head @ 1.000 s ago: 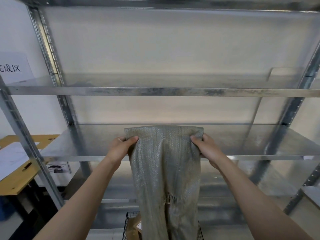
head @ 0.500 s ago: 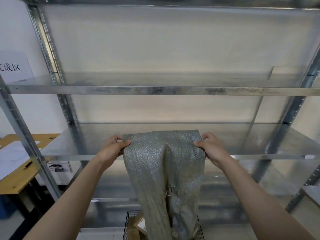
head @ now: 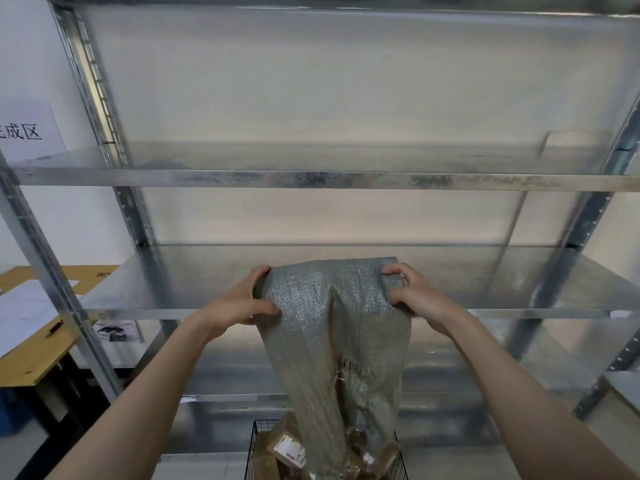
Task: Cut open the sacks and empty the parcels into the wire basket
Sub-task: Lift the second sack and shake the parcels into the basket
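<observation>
A grey-green woven sack (head: 332, 327) hangs upside down in front of me, its closed end held up at shelf height. My left hand (head: 242, 303) grips its upper left corner and my right hand (head: 412, 296) grips its upper right corner. The sack has a frayed tear (head: 346, 370) partway down. Its lower end drops into a black wire basket (head: 252, 452) at the bottom of the view. Brown cardboard parcels (head: 284, 448) with white labels lie in the basket around the sack's mouth. The basket's lower part is cut off by the frame edge.
A galvanised metal shelving unit (head: 346, 180) stands right behind the sack, with a bare shelf (head: 485, 282) at hand height. A yellow wooden table (head: 31, 355) with papers and a pen is at the left. A paper sign (head: 24, 131) hangs on the left wall.
Both hands have lowered the sack's top end slightly and bunched it, while the view has tilted down. More of the basket and its parcels shows now.
</observation>
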